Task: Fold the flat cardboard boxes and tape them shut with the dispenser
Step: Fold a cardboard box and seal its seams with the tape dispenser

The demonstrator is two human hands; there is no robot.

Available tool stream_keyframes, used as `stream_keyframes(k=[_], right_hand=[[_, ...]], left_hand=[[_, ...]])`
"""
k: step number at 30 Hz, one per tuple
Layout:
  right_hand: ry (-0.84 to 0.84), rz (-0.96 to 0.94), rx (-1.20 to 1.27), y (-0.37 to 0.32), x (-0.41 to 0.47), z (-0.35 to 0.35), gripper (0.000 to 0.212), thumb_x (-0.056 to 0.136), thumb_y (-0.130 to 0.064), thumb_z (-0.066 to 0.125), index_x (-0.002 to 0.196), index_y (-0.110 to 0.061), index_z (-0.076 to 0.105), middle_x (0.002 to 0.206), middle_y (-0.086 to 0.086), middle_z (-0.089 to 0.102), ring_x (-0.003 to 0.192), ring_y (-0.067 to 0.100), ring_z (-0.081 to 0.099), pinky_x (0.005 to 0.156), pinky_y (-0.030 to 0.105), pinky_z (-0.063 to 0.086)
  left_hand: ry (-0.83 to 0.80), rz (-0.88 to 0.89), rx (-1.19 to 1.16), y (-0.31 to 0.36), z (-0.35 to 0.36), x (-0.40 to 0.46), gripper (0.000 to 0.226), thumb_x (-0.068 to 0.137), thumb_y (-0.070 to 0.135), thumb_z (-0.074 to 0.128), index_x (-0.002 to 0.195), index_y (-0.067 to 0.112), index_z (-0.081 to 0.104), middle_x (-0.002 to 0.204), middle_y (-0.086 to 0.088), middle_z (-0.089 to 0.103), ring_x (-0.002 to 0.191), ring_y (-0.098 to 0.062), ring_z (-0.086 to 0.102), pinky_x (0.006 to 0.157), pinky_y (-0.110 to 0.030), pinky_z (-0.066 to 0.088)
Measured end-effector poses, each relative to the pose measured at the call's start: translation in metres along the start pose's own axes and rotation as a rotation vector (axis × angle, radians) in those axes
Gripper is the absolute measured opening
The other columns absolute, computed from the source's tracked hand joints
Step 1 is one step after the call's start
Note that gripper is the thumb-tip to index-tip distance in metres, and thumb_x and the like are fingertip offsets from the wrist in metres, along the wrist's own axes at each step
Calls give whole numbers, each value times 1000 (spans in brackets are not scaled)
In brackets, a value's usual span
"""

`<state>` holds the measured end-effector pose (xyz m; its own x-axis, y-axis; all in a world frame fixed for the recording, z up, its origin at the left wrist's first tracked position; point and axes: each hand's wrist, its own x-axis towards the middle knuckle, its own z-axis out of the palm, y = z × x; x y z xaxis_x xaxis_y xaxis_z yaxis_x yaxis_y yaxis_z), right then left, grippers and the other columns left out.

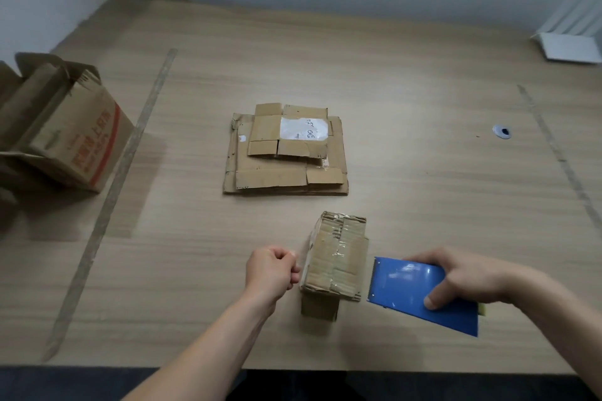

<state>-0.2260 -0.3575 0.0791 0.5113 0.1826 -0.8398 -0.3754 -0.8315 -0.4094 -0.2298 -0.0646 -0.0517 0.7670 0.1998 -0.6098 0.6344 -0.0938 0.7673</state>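
At the table's (pixel 407 107) near edge, your left hand (pixel 272 270) pinches loose tape beside the small box (pixel 337 259); your right hand (pixel 469 277) grips the dispenser (pixel 420 293), likely to seal it. Flat boxes (pixel 285 156) wait beyond.

R hand (pixel 469 277) grips blue dispenser (pixel 420 295) beside taped box (pixel 337 257); L hand (pixel 272 267) curled at box's other side.
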Motion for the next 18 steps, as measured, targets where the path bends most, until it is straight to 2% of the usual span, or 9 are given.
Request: stream_keyframes(k=[3,5,8,14,18], right_hand=[[5,8,18,1,13,10,58,58,-31,78,114,-43,70,103,-9,77,95,15,73,93,44,59],[14,5,16,0,21,14,58,58,-33,78,115,-44,70,104,-8,76,96,16,72,92,44,59],[30,15,5,-6,27,16,57,63,-32,79,118,-41,67,108,-5,72,98,17,69,86,37,59],[20,29,-59,-18,32,16,47,76,-25,80,119,-34,65,109,-3,68,97,17,66,77,28,54],[22,43,-82,-23,34,16,45,79,-24,80,121,-29,64,108,-3,67,96,15,65,72,25,51]], left_hand=[[26,47,186,-10,6,4,32,91,13,63,59,11,67,56,-3,66,47,-16,61,51,-28,49],[41,103,310,-12,11,4,32,88,19,66,57,12,68,55,0,68,55,-21,67,60,-34,54],[40,199,425,-11,18,4,27,88,25,66,64,14,72,59,1,69,63,-19,68,65,-35,54],[86,309,526,-16,21,3,27,93,31,63,74,13,72,70,-3,70,71,-22,63,63,-34,42],[80,307,533,-25,22,1,24,95,33,59,90,14,72,82,-6,73,83,-28,66,71,-36,50]])
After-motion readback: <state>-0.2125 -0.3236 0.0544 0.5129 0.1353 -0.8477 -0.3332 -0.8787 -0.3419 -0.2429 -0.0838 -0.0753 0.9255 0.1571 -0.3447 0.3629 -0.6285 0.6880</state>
